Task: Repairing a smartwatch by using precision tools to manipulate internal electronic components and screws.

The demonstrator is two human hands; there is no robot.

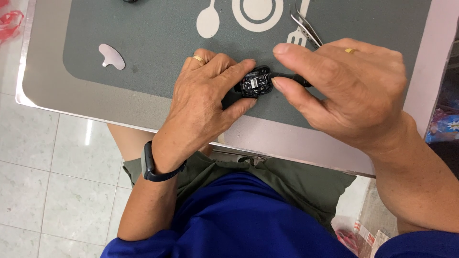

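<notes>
A small black opened device [256, 82] with a circuit board showing lies on the grey mat [158, 43]. My left hand [203, 102] grips it between thumb and fingers from the left. My right hand [344, 88] pinches a thin black tool [296, 79] whose tip meets the device's right side. Both hands wear a gold ring. A dark band sits on my left wrist.
Metal tweezers [304, 26] lie on the mat behind my right hand. A small pale flat pick [112, 56] rests at the mat's left. The table edge [95, 114] runs close to my lap, with tiled floor to the left.
</notes>
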